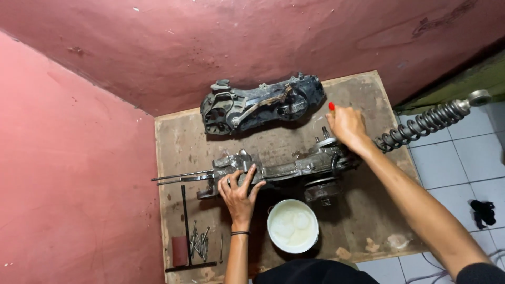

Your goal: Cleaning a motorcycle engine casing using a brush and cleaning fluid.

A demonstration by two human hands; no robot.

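Engine crankcase (pixel 284 171) lying across the middle of a wooden board (pixel 368 105), long axis left to right, studs pointing left. Left hand (pixel 239 192) rests spread and flat on the case's left portion, gripping nothing; right hand (pixel 346 126) sits on the right end with fingers curled, whether it grasps a part cannot be told. A detached side cover (pixel 260 105) lies parallel behind, near the pink wall; a white bowl (pixel 292 226) stands just in front; bolts (pixel 200 244) at the front left corner; a shock absorber (pixel 428 122) overhangs the right edge
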